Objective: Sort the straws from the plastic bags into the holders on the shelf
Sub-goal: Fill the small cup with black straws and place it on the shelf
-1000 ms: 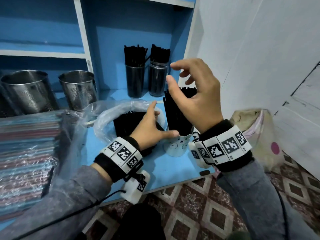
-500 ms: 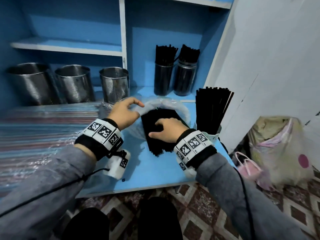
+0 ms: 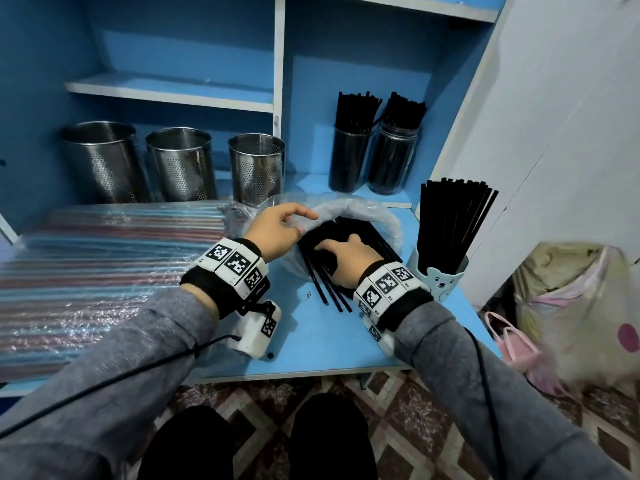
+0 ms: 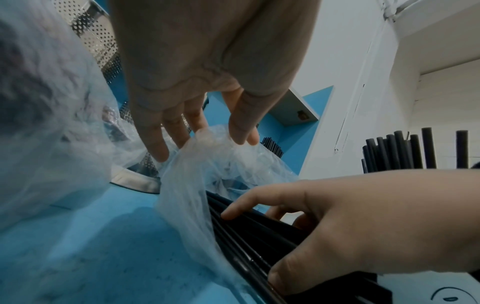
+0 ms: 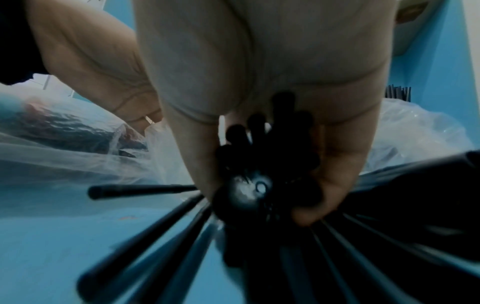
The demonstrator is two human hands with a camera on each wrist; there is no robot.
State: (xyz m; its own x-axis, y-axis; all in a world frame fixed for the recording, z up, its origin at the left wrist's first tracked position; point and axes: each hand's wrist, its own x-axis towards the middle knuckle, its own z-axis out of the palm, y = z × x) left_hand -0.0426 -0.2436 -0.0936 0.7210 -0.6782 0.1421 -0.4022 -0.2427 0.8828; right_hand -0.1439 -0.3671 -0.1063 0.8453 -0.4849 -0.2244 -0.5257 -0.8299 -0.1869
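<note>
Now lower, right hand grips black straws; left-wrist view shows left hand pinching bag

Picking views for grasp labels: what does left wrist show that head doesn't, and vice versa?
Left wrist only: the left hand pinches the clear bag's edge from below, and the right hand's thumb lies on the black straws.
Head only: three steel holders, two dark jars of straws, the bear cup and the wrapped coloured straws.
Both: both hands, bag, black straws, blue shelf.
</note>
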